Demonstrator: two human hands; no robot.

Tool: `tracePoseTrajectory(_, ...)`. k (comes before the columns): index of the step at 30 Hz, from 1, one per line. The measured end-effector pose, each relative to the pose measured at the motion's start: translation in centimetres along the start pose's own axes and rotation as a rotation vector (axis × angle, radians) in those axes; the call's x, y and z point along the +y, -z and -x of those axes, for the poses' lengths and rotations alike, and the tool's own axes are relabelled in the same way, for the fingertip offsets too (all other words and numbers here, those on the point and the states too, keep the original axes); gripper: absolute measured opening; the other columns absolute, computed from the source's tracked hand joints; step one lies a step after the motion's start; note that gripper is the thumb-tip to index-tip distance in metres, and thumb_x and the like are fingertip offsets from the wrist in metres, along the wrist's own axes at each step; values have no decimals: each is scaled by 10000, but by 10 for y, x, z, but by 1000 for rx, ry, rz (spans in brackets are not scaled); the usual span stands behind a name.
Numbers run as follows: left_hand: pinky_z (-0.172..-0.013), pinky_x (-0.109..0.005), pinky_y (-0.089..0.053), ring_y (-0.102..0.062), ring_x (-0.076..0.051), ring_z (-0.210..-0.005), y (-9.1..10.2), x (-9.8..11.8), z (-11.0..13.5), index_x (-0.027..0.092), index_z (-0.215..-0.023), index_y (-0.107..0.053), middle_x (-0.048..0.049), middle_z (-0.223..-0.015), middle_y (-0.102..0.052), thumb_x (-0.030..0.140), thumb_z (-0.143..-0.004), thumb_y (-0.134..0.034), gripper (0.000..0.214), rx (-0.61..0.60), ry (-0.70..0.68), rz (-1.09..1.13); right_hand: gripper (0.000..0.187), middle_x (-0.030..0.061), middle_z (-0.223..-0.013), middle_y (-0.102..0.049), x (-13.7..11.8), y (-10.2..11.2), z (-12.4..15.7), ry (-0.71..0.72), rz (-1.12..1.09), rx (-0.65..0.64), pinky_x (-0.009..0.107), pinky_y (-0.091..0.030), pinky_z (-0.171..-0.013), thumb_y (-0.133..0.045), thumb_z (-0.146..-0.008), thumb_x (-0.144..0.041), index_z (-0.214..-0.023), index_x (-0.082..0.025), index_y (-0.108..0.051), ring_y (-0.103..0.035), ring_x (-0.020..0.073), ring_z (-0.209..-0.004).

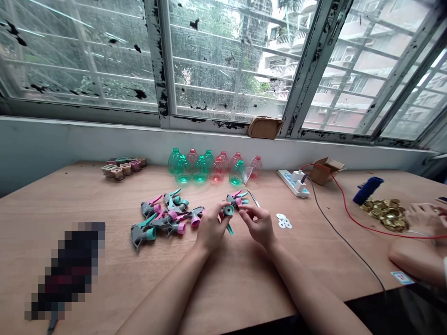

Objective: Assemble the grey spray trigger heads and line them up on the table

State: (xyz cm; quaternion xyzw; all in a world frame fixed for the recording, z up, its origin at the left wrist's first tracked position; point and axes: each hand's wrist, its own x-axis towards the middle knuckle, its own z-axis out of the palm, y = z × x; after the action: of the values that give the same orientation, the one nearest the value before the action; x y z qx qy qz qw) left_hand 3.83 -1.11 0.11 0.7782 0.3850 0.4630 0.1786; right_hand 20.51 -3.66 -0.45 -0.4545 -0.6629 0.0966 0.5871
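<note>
My left hand [212, 228] is closed around a trigger spray head [228, 211]. Its teal collar faces me with a white ring inside, and a teal lever tip pokes out below. Just to its right, my right hand [257, 224] has its thumb and forefinger drawn together close to the collar; whatever they pinch, if anything, is too small to make out. Several white washers [284, 221] lie right of that hand. Behind my hands rest more spray heads [239, 200] and metal tweezers [253, 198]. A pile of grey, pink and teal spray heads [167, 218] sits to the left.
Green and pink clear bottles [200, 170] stand by the wall. Small containers [124, 167] are back left. A power strip [293, 183] trails a red cable [344, 200] and a dark one. At right, another person's hands [424, 219] touch gold-coloured pieces [384, 214]. A pixelated dark object [68, 270] lies front left.
</note>
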Motion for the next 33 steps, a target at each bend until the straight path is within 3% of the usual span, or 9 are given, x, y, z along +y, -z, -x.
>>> tracePoseTrajectory(8,-577,-199,-439,-544,-98,-573,0,-2,-1,244,-1116,-590,27,-744,-599,237,-814,-574,302,21,67,33,304,-44,-488,-457,18,7,-6,-123,62,3,219,-297,-461,-544,-843,-404,-904,-159,-713,-362,85,-437)
tracePoseTrajectory(14,-595,-224,-440,-547,-119,-558,5,-7,-29,225,-1124,-586,21,-707,-603,234,-807,-528,323,81,147,-67,365,10,-610,-629,37,41,-25,-398,479,121,235,-360,-552,-516,-823,-518,-841,-225,-734,-567,154,-602)
tracePoseTrajectory(17,-661,-247,-451,-594,-151,-645,6,-14,-60,221,-1118,-598,-4,-750,-649,201,-788,-511,342,-51,146,-192,374,27,-733,-691,45,57,-32,-524,611,105,243,-384,-585,-495,-826,-540,-841,-255,-737,-617,190,-724)
tracePoseTrajectory(21,-787,-270,-455,-620,-198,-889,-8,-24,-95,219,-1100,-619,-55,-1030,-680,141,-753,-494,377,-260,92,-317,380,32,-798,-709,48,60,-34,-584,649,28,244,-414,-633,-481,-835,-545,-862,-264,-735,-633,197,-783)
tracePoseTrajectory(26,-835,-274,-454,-606,-213,-967,-20,-25,-111,216,-1095,-633,-55,-1092,-669,121,-725,-488,408,-366,64,-328,410,30,-855,-721,47,59,-35,-597,673,-30,249,-416,-636,-432,-852,-566,-877,-284,-729,-643,203,-813)
tracePoseTrajectory(30,-834,-267,-456,-608,-180,-912,12,-15,-106,200,-1120,-601,-57,-1169,-618,154,-780,-402,396,-277,20,-313,379,66,-847,-720,53,79,-36,-643,764,-87,257,-420,-636,-448,-852,-515,-843,-265,-732,-648,210,-807)
tracePoseTrajectory(33,-758,-281,-468,-606,-176,-786,48,-7,-86,228,-1109,-596,-34,-1029,-645,227,-808,-403,357,-228,30,-384,276,81,-842,-723,63,101,-36,-733,780,-134,253,-416,-607,-519,-813,-425,-843,-260,-739,-653,209,-788)
